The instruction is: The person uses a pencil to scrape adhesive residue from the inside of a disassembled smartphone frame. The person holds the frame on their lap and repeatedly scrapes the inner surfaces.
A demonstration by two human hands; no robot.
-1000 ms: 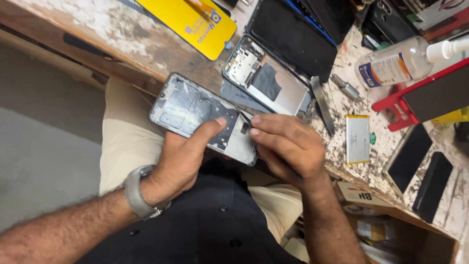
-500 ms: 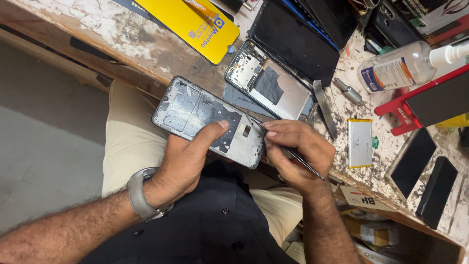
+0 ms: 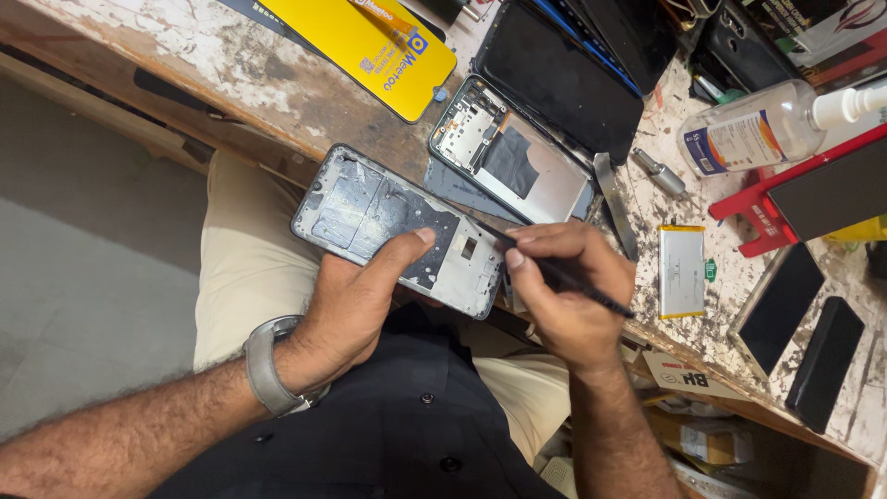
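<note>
Phone frame [image 3: 397,231] lay slanted in the left hand [image 3: 356,305], long axis running from far left to near right, held over the lap just short of the worktop [image 3: 277,83], thumb pressed across its middle. Right hand [image 3: 568,296], immediately right of the frame's near end, pinched a thin black tool [image 3: 554,273] whose tip touched that end.

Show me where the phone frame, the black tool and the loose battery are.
phone frame [image 3: 370,208], head view, on its bare inner plate left of the thumb.
black tool [image 3: 591,294], head view, on the shaft sticking out past the right hand.
battery [image 3: 681,271], head view, middle of its silver face.
</note>
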